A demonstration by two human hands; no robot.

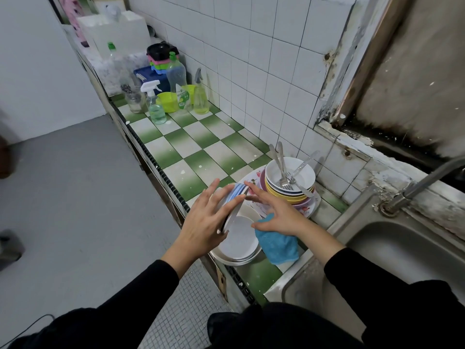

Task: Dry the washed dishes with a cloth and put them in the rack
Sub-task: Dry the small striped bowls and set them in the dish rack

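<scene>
Striped bowl [235, 195] stands on edge over white plates [239, 240] at the worktop's [196, 149] front edge, with the left hand [203, 222] grip spread flat against its underside and the right hand [274, 215] fingers apart at its rim. Whether that grip holds the blue cloth [276, 245] beneath cannot be told. Checkered tiles stretch beyond; stacked bowls [289, 187] crowd the right.

The green-checked counter [191, 147] bears a flowered plate [311, 210] under stacked bowls [284, 195], white plates [239, 240], and bottles [177, 81].

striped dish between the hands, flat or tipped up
Tipped up: the striped dish stands on edge, left hand flat against it, right hand touching its rim.
</scene>
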